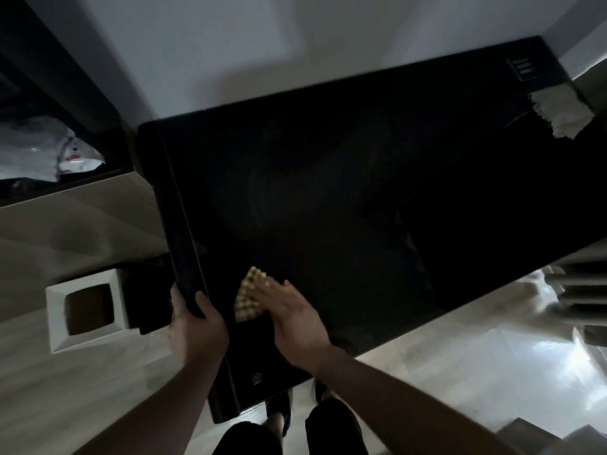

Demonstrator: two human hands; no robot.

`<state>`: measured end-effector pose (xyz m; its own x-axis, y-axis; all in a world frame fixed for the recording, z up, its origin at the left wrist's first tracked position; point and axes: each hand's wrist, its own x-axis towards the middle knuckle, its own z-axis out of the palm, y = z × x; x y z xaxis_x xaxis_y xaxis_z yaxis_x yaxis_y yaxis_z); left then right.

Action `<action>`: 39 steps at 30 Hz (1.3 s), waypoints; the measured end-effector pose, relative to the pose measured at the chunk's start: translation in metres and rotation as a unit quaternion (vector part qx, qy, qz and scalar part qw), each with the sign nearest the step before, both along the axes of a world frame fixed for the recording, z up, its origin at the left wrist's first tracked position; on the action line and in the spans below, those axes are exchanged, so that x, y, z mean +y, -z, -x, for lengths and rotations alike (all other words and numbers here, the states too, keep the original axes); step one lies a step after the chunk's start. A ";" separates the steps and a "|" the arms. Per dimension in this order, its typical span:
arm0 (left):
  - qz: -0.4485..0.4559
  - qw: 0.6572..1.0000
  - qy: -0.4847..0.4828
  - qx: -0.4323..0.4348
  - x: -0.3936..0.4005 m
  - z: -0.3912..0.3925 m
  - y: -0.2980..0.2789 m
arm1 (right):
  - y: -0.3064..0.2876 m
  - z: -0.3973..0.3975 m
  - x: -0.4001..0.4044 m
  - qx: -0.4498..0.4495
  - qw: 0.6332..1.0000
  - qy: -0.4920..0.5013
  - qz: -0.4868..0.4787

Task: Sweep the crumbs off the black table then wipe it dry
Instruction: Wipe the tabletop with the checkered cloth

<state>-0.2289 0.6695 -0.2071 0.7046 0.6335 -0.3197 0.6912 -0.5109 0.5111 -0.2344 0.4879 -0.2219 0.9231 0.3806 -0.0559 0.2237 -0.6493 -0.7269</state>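
While the view looks steeply down from the head camera, these lines tell what shows:

Black table: the black table [328, 178] fills the middle of the view, its long axis running from about 7 o'clock to 1 o'clock; the glossy top is dark and no crumbs can be made out on it.

Left hand: the left hand [193, 326] grips the table's left edge at about 7 o'clock from centre, thumb curled over the top and the other fingers wrapped underneath the edge.

Right hand: the right hand [295, 316] lies flat at about 6 o'clock, fingers straight and held close together, blurred, pressing on the checked cloth.

Checked cloth: the checked cloth [248, 297], tan and cream, sits on the table top just beside the left edge, partly covered by the right fingers.

White cloth: a white cloth [558, 110] with a frayed edge lies at the far corner, about 2 o'clock, hanging partly over the table's edge.

Bin: a white square bin [54, 320] stands on the floor at 8 o'clock, near the left edge of the table.

Floor: pale floor [460, 372] shows at 4 o'clock with bright glare.
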 end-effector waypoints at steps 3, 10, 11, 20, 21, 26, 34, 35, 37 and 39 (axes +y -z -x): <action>0.007 1.000 -0.006 0.007 0.000 -0.001 0.001 | -0.005 -0.047 -0.054 -0.035 0.986 0.162 -0.033; 0.021 1.000 -0.014 0.004 0.002 -0.002 0.009 | -0.007 -0.185 -0.184 -0.001 0.934 0.314 0.174; 0.021 1.000 -0.015 0.000 0.001 -0.002 0.009 | -0.003 -0.190 -0.183 0.017 0.928 0.313 0.204; 0.005 1.000 -0.027 -0.008 0.001 -0.005 0.012 | 0.010 -0.154 0.007 -0.105 0.976 0.124 0.142; 0.002 1.000 -0.026 -0.011 0.001 -0.005 0.012 | 0.007 -0.144 0.033 -0.113 0.985 0.081 0.104; -0.005 1.000 -0.017 -0.004 0.001 -0.005 0.011 | 0.002 -0.122 0.101 -0.030 0.995 -0.077 0.054; 0.013 1.000 -0.023 -0.008 0.000 -0.004 0.008 | -0.014 -0.188 -0.023 -0.044 0.983 0.173 -0.035; 0.012 1.000 -0.026 -0.005 0.000 -0.005 0.008 | -0.017 -0.204 -0.049 -0.037 0.976 0.212 -0.013; 0.008 1.000 -0.028 -0.003 -0.001 -0.004 0.008 | -0.020 -0.236 -0.096 -0.035 0.960 0.271 0.052; 0.011 1.000 -0.029 -0.001 -0.001 -0.005 0.009 | -0.017 -0.266 -0.134 -0.027 0.947 0.300 0.111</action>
<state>-0.2241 0.6687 -0.2159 0.6678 0.6656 -0.3332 0.7181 -0.4583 0.5237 0.0314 0.3541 -0.2051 0.9731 -0.2294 -0.0196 -0.2014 -0.8067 -0.5556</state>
